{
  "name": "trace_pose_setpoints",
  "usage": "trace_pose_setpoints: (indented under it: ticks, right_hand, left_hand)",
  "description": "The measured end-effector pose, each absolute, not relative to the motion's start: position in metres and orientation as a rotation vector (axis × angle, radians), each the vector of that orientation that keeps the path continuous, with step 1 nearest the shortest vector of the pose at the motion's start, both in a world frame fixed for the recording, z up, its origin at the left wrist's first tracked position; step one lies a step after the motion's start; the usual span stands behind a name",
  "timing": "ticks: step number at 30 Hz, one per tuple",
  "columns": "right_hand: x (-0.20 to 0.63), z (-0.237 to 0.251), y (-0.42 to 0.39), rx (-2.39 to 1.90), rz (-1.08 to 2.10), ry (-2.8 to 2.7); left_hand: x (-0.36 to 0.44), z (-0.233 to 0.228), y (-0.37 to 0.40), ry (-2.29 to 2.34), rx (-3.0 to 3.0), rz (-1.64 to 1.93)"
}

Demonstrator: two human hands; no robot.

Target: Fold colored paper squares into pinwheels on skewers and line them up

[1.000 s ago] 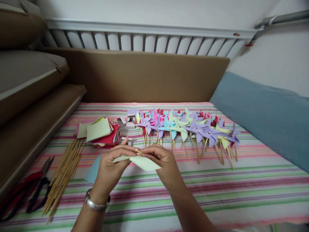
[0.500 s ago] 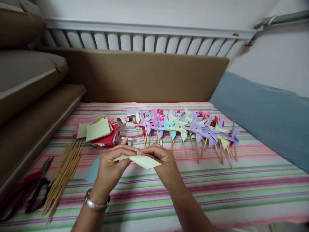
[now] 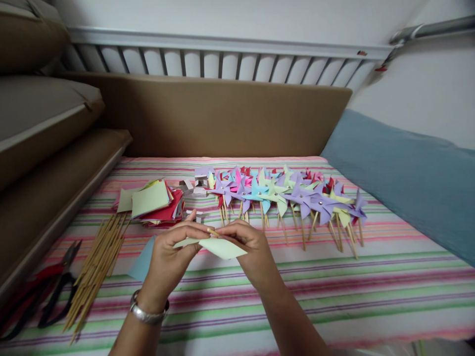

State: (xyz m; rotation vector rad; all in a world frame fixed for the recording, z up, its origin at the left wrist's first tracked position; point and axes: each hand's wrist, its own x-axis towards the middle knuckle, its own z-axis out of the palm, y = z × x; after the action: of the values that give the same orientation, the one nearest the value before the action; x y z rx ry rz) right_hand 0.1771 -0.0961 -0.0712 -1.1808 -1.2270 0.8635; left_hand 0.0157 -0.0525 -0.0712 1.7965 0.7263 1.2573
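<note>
Both my hands hold one pale green paper square (image 3: 221, 247) above the striped cloth (image 3: 334, 282). My left hand (image 3: 170, 259), with a silver bracelet at the wrist, pinches its left part. My right hand (image 3: 249, 252) grips its right part, and a short wooden stick tip (image 3: 213, 232) shows between the fingertips. A light blue paper (image 3: 141, 262) lies just left of my left hand. A row of finished paper pinwheels (image 3: 285, 198) on sticks lies beyond my hands.
A stack of coloured paper squares (image 3: 156, 202) lies at the left back, a bundle of bamboo sticks (image 3: 97, 269) in front of it. Pliers and scissors (image 3: 48, 291) lie at the far left. Brown cushions stand left and behind, a blue pillow (image 3: 404, 178) to the right.
</note>
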Motion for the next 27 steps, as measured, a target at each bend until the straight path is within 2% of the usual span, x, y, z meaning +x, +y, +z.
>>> trace_pose_setpoints:
  ticks: [27]
  right_hand:
    - [0.1784, -0.0711, -0.0959, -1.192, 0.835, -1.254]
  left_hand:
    - [0.0164, -0.0714, -0.0526, 0.728, 1.792, 1.263]
